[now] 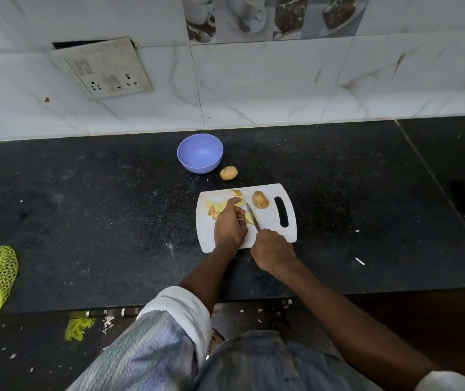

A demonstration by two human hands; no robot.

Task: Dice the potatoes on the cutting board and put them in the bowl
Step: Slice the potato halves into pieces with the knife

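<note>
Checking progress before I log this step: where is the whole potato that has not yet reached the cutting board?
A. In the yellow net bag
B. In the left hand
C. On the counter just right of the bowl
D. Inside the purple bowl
C: the potato lies on the dark counter just right of the purple bowl, off the cutting board.

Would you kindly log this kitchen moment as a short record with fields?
surface: dark counter
board: white cutting board, handle slot to the right
left hand: holds potato pieces on the board
right hand: grips the knife, blade over the board
whole potatoes: one on the board, one on the counter beside the bowl
bowl: purple bowl, empty
</note>
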